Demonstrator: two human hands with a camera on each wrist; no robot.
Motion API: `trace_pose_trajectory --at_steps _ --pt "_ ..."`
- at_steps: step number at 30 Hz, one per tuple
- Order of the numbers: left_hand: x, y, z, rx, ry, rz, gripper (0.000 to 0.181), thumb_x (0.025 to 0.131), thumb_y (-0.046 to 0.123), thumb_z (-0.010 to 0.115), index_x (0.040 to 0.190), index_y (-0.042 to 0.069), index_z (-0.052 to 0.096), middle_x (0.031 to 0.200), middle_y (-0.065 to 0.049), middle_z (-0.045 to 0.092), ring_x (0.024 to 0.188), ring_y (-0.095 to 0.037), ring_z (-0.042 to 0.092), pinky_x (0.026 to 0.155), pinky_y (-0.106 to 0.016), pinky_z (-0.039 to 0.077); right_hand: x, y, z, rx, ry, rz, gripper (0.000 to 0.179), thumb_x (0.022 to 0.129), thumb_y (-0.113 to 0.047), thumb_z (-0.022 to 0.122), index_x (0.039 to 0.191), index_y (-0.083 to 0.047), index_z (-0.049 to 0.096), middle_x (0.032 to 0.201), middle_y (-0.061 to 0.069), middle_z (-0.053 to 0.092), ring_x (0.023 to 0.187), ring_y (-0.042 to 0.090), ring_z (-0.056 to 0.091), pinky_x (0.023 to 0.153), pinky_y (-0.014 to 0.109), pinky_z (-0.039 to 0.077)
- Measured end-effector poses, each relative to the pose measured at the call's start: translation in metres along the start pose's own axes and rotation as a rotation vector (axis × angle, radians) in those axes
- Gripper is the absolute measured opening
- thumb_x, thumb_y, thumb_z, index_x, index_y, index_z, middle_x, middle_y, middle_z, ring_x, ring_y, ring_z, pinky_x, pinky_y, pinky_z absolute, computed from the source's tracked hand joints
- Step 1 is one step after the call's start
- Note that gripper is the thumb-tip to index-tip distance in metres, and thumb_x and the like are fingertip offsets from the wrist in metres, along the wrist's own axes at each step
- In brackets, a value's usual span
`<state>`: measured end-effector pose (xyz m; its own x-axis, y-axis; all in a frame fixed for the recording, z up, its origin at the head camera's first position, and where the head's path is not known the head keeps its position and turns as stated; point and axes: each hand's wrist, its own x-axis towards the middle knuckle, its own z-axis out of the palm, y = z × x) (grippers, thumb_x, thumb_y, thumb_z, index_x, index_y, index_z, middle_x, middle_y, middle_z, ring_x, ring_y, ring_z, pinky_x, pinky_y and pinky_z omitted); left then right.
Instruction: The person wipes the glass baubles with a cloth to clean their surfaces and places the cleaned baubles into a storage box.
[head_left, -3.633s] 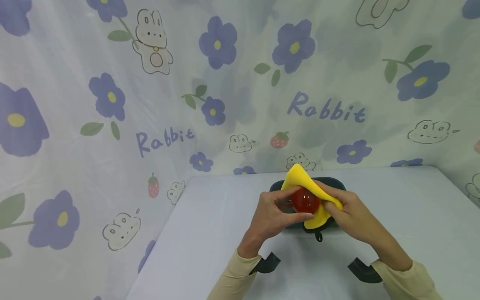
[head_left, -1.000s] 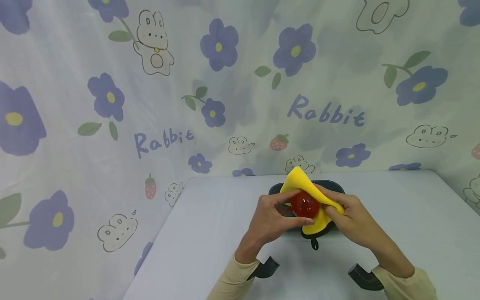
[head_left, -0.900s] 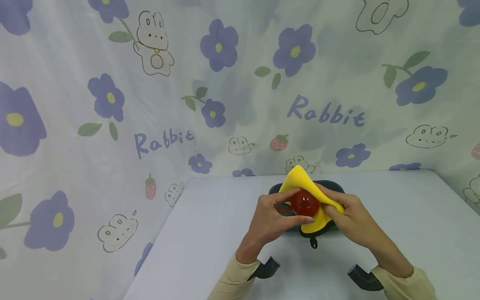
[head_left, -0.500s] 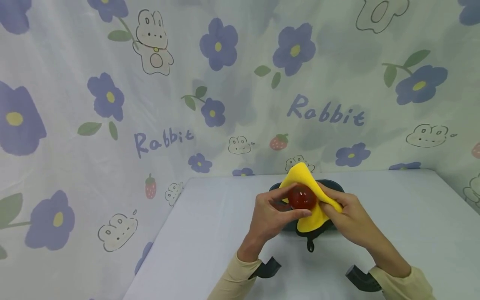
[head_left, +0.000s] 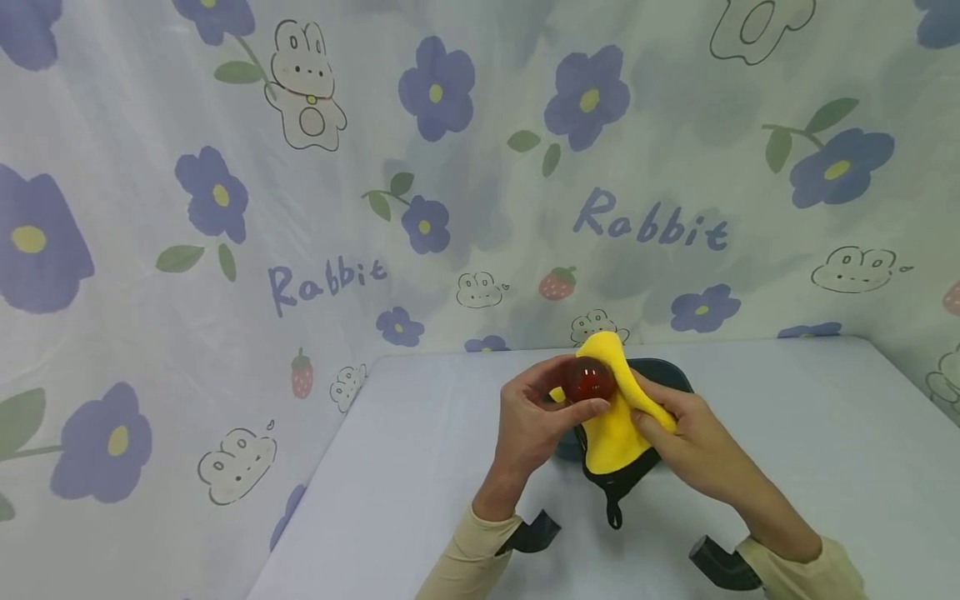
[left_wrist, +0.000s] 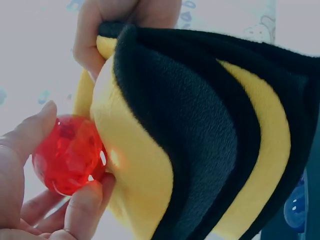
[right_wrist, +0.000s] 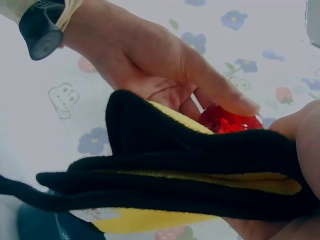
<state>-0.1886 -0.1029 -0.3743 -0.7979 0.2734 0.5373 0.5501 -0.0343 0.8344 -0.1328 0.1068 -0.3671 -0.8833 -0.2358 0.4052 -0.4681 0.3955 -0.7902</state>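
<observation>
In the head view my left hand [head_left: 528, 421] holds a clear red ball [head_left: 588, 381] between thumb and fingers. My right hand [head_left: 690, 437] grips a folded yellow cloth [head_left: 618, 442] with a black border and a small hanging loop. The cloth lies behind and to the right of the ball. In the left wrist view the red ball [left_wrist: 67, 155] appears against the yellow side of the cloth [left_wrist: 135, 165], and the cloth's dark folds spread to the right. From the right wrist, black cloth edges [right_wrist: 200, 150] hide much of the red ball [right_wrist: 230, 120].
Behind and below the hands, a dark tray [head_left: 667, 372] stands on the white table [head_left: 427, 467]. A round blue thing [left_wrist: 296, 207] shows at its edge in the left wrist view. A curtain [head_left: 495, 167] printed with flowers and rabbits hangs behind.
My left hand and the red ball have shifted left and slightly up. The cloth's lower edge and loop hang further down and left, showing more black. The right hand has moved slightly left.
</observation>
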Motion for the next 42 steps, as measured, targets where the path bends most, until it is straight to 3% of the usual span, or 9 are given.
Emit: trace_pose_trajectory --at_steps 7,14,20,28,32,37,40,42 --pt "-0.002 0.001 0.0 0.024 -0.005 -0.083 0.073 0.082 0.051 0.085 0.14 0.014 0.062 0.125 -0.007 0.074 0.11 -0.013 0.071 0.089 -0.031 0.064 -0.003 -0.006 -0.002 -0.041 0.007 0.005 0.051 0.102 -0.002 0.057 0.149 0.01 0.046 0.144 0.028 0.06 0.087 0.013 0.066 0.082 0.02 0.062" --pt "-0.004 0.001 -0.002 0.113 -0.001 -0.131 0.071 0.082 0.056 0.083 0.139 0.018 0.065 0.13 0.001 0.072 0.116 -0.016 0.068 0.093 -0.03 0.062 -0.009 -0.012 -0.006 -0.052 0.016 0.002 0.052 0.101 -0.002 0.058 0.151 0.007 0.045 0.134 0.027 0.066 0.07 0.009 0.059 0.06 0.021 0.056" --pt "-0.004 0.003 -0.001 0.144 -0.026 -0.167 0.057 0.084 0.044 0.086 0.134 0.022 0.069 0.13 0.005 0.073 0.115 -0.014 0.068 0.093 -0.029 0.062 -0.01 -0.015 -0.004 -0.07 0.05 -0.055 0.053 0.099 0.004 0.058 0.151 0.005 0.047 0.137 0.028 0.064 0.075 0.009 0.06 0.06 0.02 0.056" --pt "-0.004 0.004 -0.001 0.154 -0.096 -0.15 0.052 0.084 0.029 0.088 0.133 0.019 0.071 0.126 0.001 0.075 0.111 -0.012 0.072 0.093 -0.025 0.061 -0.009 -0.013 -0.003 -0.122 0.074 -0.141 0.058 0.095 0.01 0.059 0.151 -0.004 0.051 0.14 0.027 0.063 0.056 0.004 0.043 0.048 0.019 0.046" --pt "-0.003 0.006 -0.002 0.163 -0.148 -0.141 0.048 0.081 0.025 0.09 0.127 0.019 0.074 0.116 0.001 0.077 0.101 -0.007 0.071 0.088 -0.025 0.062 -0.007 -0.009 -0.003 -0.175 0.089 -0.224 0.067 0.091 0.016 0.059 0.153 -0.01 0.051 0.146 0.023 0.06 0.075 0.001 0.055 0.059 0.013 0.05" --pt "-0.004 0.008 -0.001 0.155 -0.226 -0.114 0.039 0.081 0.022 0.09 0.117 0.017 0.077 0.103 -0.003 0.077 0.093 -0.005 0.07 0.087 -0.025 0.063 -0.006 -0.005 -0.004 -0.231 0.105 -0.313 0.075 0.087 0.021 0.059 0.153 -0.013 0.051 0.151 0.015 0.059 0.117 0.002 0.061 0.094 0.002 0.049" --pt "-0.005 0.009 0.0 0.167 -0.245 -0.093 0.041 0.082 0.022 0.089 0.12 0.017 0.076 0.109 -0.002 0.078 0.099 -0.005 0.071 0.088 -0.024 0.062 -0.004 -0.004 -0.004 -0.25 0.109 -0.337 0.077 0.086 0.022 0.059 0.153 -0.014 0.051 0.151 0.013 0.059 0.121 0.002 0.061 0.097 0.002 0.047" --pt "-0.006 0.01 0.0 0.181 -0.247 -0.089 0.044 0.082 0.022 0.089 0.124 0.018 0.075 0.116 0.0 0.078 0.104 -0.005 0.072 0.089 -0.023 0.062 -0.003 -0.002 -0.005 -0.247 0.107 -0.341 0.076 0.087 0.022 0.058 0.153 -0.015 0.051 0.15 0.013 0.06 0.115 0.005 0.062 0.089 0.003 0.05"
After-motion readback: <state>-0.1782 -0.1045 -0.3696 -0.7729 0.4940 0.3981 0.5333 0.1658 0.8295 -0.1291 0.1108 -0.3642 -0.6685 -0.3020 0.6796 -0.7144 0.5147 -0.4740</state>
